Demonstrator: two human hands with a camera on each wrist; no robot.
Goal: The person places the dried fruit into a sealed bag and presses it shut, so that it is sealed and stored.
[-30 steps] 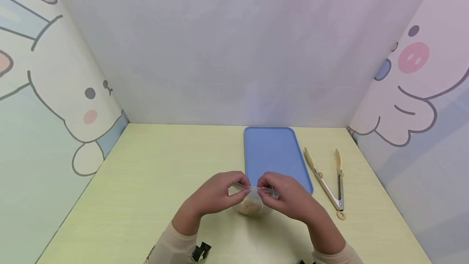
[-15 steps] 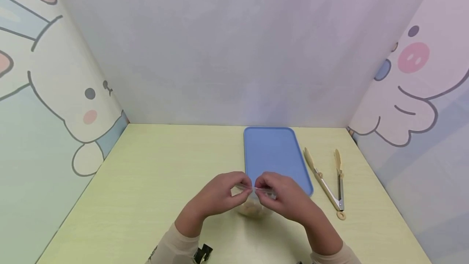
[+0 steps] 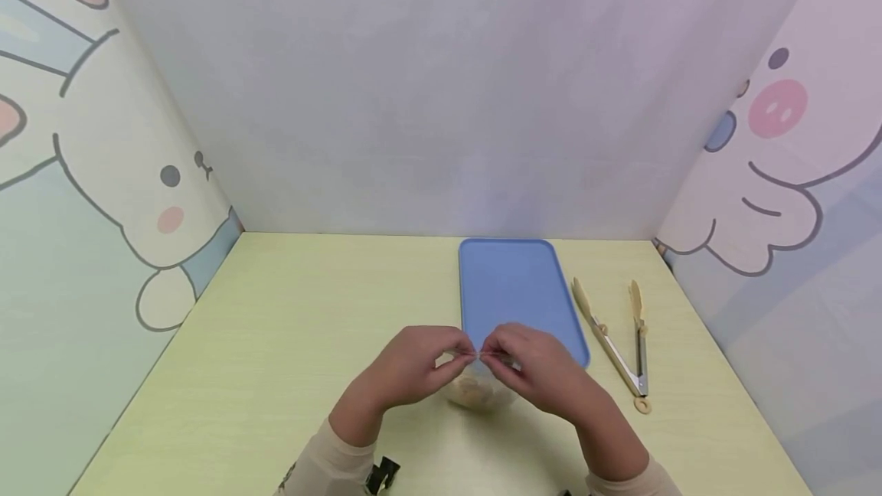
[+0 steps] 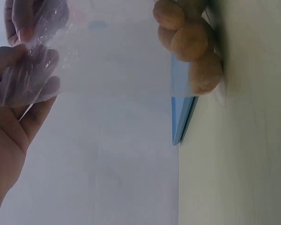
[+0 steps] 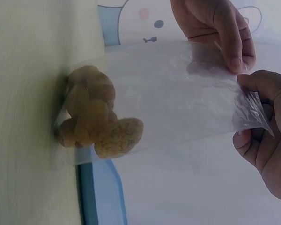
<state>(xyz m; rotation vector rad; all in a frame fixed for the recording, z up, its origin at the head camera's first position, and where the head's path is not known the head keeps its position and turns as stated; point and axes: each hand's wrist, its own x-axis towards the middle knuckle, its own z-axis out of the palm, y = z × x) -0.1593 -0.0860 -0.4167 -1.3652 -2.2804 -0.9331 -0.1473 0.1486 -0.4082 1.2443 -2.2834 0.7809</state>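
Observation:
A clear plastic bag (image 5: pixel 168 89) stands upright on the table, its bottom filled with several rough, brown, roundish lumps (image 4: pixel 189 40). In the head view my left hand (image 3: pixel 416 362) pinches the left part of the bag's top edge between thumb and fingers. Opposite it, my right hand (image 3: pixel 540 370) pinches the same edge, and the fingertips of both hands almost meet at its middle. The plastic wrinkles around the fingers in both wrist views. From the head camera the hands hide much of the bag's upper part.
Behind the bag lies a blue rectangular tray (image 3: pixel 513 289). To its right, a pair of tongs (image 3: pixel 641 385) with beige tips lies spread on the pale table (image 3: pixel 310 305). Walls with cartoon animals enclose the table at the sides, and a plain wall rises at the back.
The fingertips of both hands have drawn closer together along the bag's top edge, mainly by the left hand shifting slightly right. The bag, tray and tongs stay in place.

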